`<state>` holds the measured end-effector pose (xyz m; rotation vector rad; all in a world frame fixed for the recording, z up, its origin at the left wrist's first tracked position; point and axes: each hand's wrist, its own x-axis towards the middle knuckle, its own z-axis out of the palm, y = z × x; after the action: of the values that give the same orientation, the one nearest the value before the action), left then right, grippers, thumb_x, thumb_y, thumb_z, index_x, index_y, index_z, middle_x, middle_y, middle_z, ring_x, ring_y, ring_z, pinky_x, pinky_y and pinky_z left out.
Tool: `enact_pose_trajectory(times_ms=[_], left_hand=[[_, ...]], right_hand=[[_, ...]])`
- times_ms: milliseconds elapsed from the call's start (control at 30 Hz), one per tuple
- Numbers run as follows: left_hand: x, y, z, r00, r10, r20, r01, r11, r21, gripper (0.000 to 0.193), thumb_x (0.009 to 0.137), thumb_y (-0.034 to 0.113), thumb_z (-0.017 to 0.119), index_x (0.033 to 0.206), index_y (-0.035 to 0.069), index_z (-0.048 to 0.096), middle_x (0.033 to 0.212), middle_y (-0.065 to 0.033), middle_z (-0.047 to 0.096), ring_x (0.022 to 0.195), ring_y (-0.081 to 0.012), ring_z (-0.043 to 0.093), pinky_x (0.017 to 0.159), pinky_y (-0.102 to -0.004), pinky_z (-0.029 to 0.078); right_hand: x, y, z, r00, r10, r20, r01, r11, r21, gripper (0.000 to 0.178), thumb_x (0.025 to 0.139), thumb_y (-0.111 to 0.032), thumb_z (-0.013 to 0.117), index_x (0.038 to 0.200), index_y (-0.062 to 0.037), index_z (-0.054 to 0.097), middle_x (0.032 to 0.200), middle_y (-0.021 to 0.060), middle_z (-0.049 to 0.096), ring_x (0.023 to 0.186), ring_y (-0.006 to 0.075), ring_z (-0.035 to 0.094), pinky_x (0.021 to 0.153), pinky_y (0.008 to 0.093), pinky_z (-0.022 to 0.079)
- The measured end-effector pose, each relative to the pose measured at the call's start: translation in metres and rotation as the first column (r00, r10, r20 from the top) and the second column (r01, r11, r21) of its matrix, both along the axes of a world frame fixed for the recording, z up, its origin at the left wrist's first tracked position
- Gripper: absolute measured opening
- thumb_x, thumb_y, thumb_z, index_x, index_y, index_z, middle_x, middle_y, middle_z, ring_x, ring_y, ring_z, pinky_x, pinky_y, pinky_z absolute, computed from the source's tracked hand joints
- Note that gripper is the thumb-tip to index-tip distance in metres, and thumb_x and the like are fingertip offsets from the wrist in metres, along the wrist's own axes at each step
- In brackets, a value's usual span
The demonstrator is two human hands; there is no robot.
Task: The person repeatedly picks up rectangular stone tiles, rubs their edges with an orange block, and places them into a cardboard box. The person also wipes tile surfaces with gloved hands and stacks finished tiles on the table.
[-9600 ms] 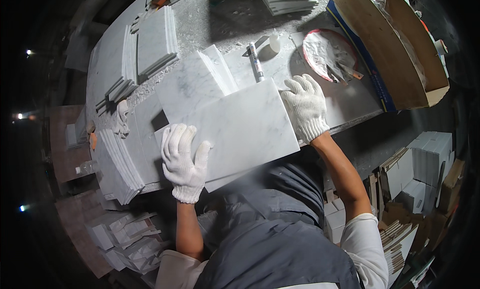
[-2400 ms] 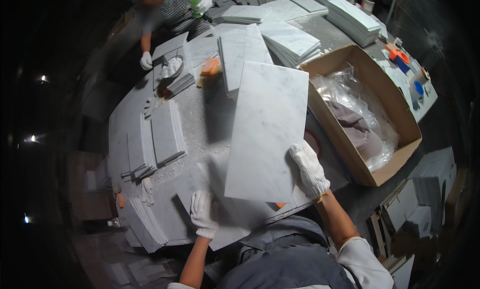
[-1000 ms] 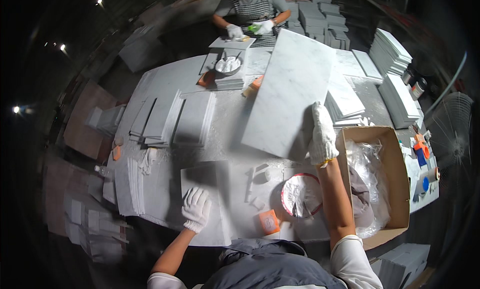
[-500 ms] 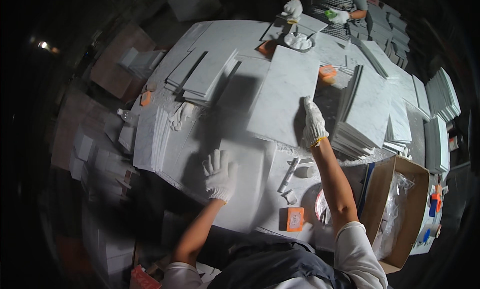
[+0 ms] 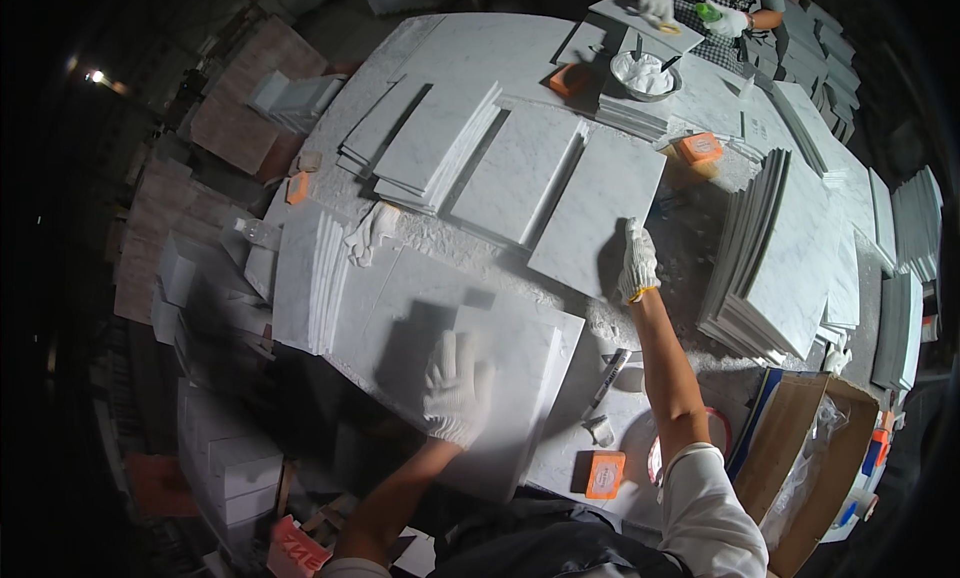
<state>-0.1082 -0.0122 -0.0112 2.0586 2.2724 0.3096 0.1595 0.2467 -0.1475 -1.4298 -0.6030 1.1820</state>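
- Currently, in the head view, a rectangular, grey-veined white marble slab [image 5: 595, 213] is up and left of the open brown cardboard box [image 5: 788, 418], at the near end of a row of similar slabs.
- The right hand [image 5: 640, 263], in a white knitted glove, grips that slab by its edge on the box's side; its fingers are partly hidden there.
- The left hand [image 5: 457, 390], gloved alike and blurred, is well left of the box over a pale marble sheet [image 5: 520, 378]; its fingers are extended, and whether they touch cannot be told.
- Left of the box lie a slim white marker [image 5: 606, 378] and a small orange carton [image 5: 605, 475].
- Just above the box stands a thick marble stack [image 5: 780, 258].
- Far beyond the box, a co-worker in a checked apron [image 5: 712, 50] holds something green.
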Motion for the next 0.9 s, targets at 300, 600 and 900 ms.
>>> enact_pose_trajectory(times_ms=[300,600,900], left_hand=[[0.002,0.006,0.004,0.998,0.003,-0.069,-0.001,0.999,0.037,0.056,0.093,0.032,0.064,0.143,0.008,0.051,0.156,-0.0161,0.043,0.129,-0.0398,0.053,0.107,-0.0476,0.045],[0.004,0.008,0.011,1.000,0.008,0.001,-0.008,0.999,-0.046,0.055,0.094,0.030,0.060,0.143,0.006,0.049,0.155,-0.0196,0.042,0.130,-0.0412,0.052,0.108,-0.0487,0.044],[0.005,0.005,0.011,1.000,0.019,-0.015,-0.019,0.999,-0.040,0.057,0.096,0.033,0.059,0.145,0.005,0.048,0.156,-0.0213,0.041,0.132,-0.0420,0.051,0.110,-0.0492,0.043]], right_hand=[[-0.008,0.019,0.017,0.998,0.058,0.003,-0.057,0.986,-0.160,0.059,0.102,-0.062,0.053,0.129,-0.0128,0.067,0.104,0.0007,0.066,0.097,0.0131,0.058,0.089,0.0344,0.048],[-0.005,0.032,0.019,0.968,0.230,0.100,-0.218,0.969,-0.113,0.054,0.101,-0.059,0.056,0.121,-0.0105,0.069,0.097,0.0033,0.065,0.087,0.0165,0.061,0.074,0.0354,0.051],[0.001,0.037,0.013,0.979,0.197,-0.044,-0.201,0.960,-0.193,0.067,0.098,-0.061,0.063,0.143,-0.0111,0.059,0.137,0.0076,0.062,0.122,0.0222,0.054,0.094,0.0442,0.048]])
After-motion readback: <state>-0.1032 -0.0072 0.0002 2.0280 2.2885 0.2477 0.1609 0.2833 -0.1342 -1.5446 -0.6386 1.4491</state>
